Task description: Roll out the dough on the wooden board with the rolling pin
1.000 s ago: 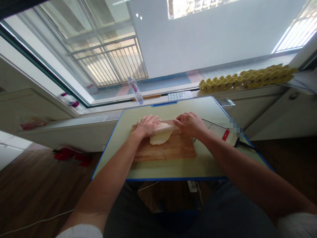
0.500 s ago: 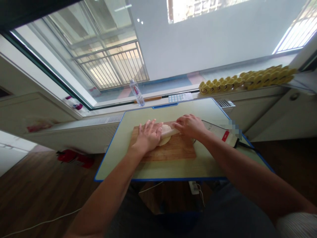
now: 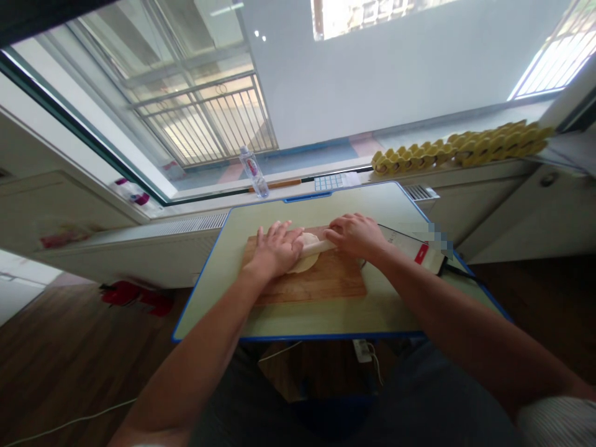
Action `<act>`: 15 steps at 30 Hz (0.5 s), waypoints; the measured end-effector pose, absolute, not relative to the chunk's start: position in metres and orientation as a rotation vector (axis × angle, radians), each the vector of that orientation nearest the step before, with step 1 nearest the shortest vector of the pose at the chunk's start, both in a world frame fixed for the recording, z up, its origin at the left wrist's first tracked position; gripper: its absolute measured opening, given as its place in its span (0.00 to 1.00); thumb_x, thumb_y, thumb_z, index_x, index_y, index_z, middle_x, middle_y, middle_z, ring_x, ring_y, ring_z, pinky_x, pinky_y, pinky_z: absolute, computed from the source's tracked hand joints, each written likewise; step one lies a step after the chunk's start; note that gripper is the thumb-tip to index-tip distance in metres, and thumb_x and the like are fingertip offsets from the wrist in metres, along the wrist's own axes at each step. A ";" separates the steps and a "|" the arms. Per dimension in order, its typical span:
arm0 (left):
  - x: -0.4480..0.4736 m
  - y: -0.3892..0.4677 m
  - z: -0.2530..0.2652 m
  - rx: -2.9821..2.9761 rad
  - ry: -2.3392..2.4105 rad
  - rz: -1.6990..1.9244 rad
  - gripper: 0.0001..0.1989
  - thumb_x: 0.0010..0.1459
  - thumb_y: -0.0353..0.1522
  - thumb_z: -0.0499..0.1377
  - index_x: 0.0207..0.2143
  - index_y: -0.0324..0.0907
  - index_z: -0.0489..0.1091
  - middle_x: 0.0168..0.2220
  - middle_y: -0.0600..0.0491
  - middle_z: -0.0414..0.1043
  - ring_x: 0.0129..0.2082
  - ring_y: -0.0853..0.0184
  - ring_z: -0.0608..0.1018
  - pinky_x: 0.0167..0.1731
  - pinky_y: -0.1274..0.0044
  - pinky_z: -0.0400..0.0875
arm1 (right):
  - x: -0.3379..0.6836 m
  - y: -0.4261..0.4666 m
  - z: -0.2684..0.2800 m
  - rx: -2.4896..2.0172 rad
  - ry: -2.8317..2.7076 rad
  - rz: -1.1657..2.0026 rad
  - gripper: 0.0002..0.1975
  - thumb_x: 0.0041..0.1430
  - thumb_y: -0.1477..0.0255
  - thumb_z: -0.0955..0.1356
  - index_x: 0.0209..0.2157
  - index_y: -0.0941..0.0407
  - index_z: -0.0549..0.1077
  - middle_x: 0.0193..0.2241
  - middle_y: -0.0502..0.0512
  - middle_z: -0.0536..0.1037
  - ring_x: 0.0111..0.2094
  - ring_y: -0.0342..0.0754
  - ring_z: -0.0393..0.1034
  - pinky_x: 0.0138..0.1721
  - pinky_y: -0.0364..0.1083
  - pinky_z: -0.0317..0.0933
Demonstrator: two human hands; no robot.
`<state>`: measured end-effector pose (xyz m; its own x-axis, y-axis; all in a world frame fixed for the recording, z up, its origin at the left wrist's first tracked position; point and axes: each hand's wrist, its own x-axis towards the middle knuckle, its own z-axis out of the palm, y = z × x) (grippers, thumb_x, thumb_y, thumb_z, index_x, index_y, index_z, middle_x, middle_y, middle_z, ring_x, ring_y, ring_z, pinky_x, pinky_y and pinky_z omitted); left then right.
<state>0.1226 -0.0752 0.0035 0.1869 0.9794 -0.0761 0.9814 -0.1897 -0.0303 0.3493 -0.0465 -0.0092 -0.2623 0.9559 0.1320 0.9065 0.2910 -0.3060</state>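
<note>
A pale rolling pin point(image 3: 318, 248) lies across a flat, thin round of dough point(image 3: 304, 265) on a wooden cutting board point(image 3: 326, 285). Over the pin's left end rests my left hand point(image 3: 278, 249), palm down with its fingers stretched out and spread. My right hand point(image 3: 356, 234) has its fingers curled around the pin's right end. Both ends of the pin are covered by my hands. Dough shows above and below the pin between them, and its left edge is partly hidden by my left hand.
The board lies on a pale table point(image 3: 298, 323) with a blue rim. Right of it is a tablet-like device point(image 3: 405, 243) with a red patch. A clear bottle point(image 3: 254, 172) and yellow egg-tray-like material point(image 3: 460, 149) stand on the windowsill. A power strip point(image 3: 362, 351) hangs below the table.
The view has shifted slightly. More dough shows below the pin now, and the pin lies a little farther from me on it. Both hands keep their places on the pin.
</note>
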 end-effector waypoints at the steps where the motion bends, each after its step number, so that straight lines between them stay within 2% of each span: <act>1: 0.121 -0.067 0.004 2.400 1.991 -0.139 0.31 0.74 0.46 0.36 0.73 0.56 0.57 0.77 0.52 0.49 0.77 0.53 0.51 0.72 0.45 0.41 | 0.349 -0.047 -0.009 -1.701 -2.277 0.237 0.21 0.70 0.55 0.62 0.49 0.47 0.83 0.51 0.57 0.82 0.53 0.57 0.72 0.54 0.52 0.60; 7: 0.121 -0.027 0.001 2.395 2.030 -0.090 0.30 0.73 0.47 0.42 0.73 0.54 0.57 0.77 0.51 0.50 0.76 0.52 0.53 0.71 0.44 0.43 | 0.349 -0.046 -0.008 -1.710 -2.288 0.228 0.22 0.71 0.58 0.60 0.50 0.49 0.82 0.52 0.57 0.82 0.54 0.57 0.72 0.54 0.51 0.60; 10: 0.124 -0.011 -0.002 2.346 2.018 -0.051 0.30 0.71 0.47 0.45 0.73 0.53 0.58 0.77 0.51 0.51 0.75 0.53 0.55 0.72 0.48 0.48 | 0.349 -0.045 -0.008 -1.730 -2.278 0.243 0.22 0.72 0.59 0.60 0.50 0.49 0.82 0.52 0.57 0.82 0.54 0.56 0.72 0.54 0.51 0.60; 13: 0.126 -0.001 -0.005 2.332 1.923 -0.110 0.31 0.72 0.48 0.43 0.72 0.50 0.59 0.76 0.49 0.54 0.74 0.55 0.58 0.71 0.55 0.53 | 0.350 -0.044 -0.010 -1.725 -2.265 0.231 0.22 0.72 0.59 0.60 0.49 0.49 0.83 0.51 0.57 0.82 0.53 0.56 0.72 0.53 0.51 0.61; 15: 0.126 0.001 -0.006 2.360 1.826 -0.174 0.29 0.73 0.47 0.43 0.71 0.53 0.61 0.75 0.52 0.56 0.74 0.56 0.58 0.71 0.58 0.54 | 0.350 -0.043 -0.011 -1.710 -2.258 0.216 0.21 0.71 0.59 0.60 0.48 0.49 0.83 0.50 0.57 0.83 0.52 0.56 0.73 0.52 0.51 0.61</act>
<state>0.1256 0.0012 -0.0063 0.2511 0.9503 -0.1843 0.9680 -0.2462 0.0493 0.3498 -0.0434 -0.0108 -0.2464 0.9581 0.1461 0.9131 0.2800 -0.2965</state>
